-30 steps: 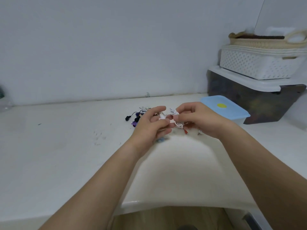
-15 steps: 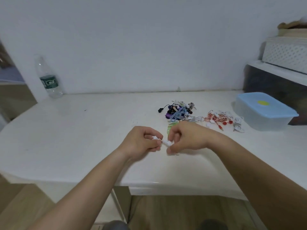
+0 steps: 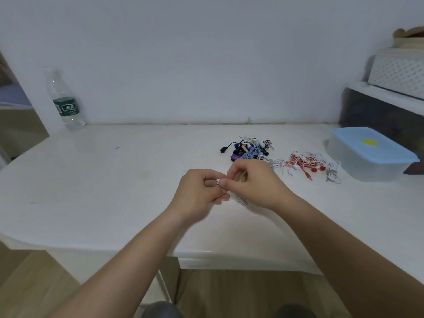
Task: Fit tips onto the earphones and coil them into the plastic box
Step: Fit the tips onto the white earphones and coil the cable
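Left hand [image 3: 202, 191] and right hand [image 3: 254, 187] meet low over the tabletop [image 3: 114, 191], towards its front edge. Fingers of both are curled, and thumb and forefinger of each pinch 1 small white earphone [image 3: 218, 180] between them. Which bit is tip and which is bud is too small to tell. Its cable [image 3: 241, 201] hangs blurred under the right hand. Step in hand, prob.: seating a tip. Procedure: hold bud rigid w/ 1 hand, gripping close to the nozzle. W/ the other hand, offer the tip square to the nozzle axis, then push w/ a slight twist until the skirt sits even all round. Do not load the cable. The tip is likely small and soft, so work low over the tabletop in case it drops. Beyond the hands lie 2 tangles: a dark, purple and blue pile [image 3: 249, 149], and a red and white pile [image 3: 309, 164] to its right. The plastic box [image 3: 367, 172] stands far right, just beside that pile, w/ its blue lid [image 3: 353, 143] on. The lid must come off before coiling.
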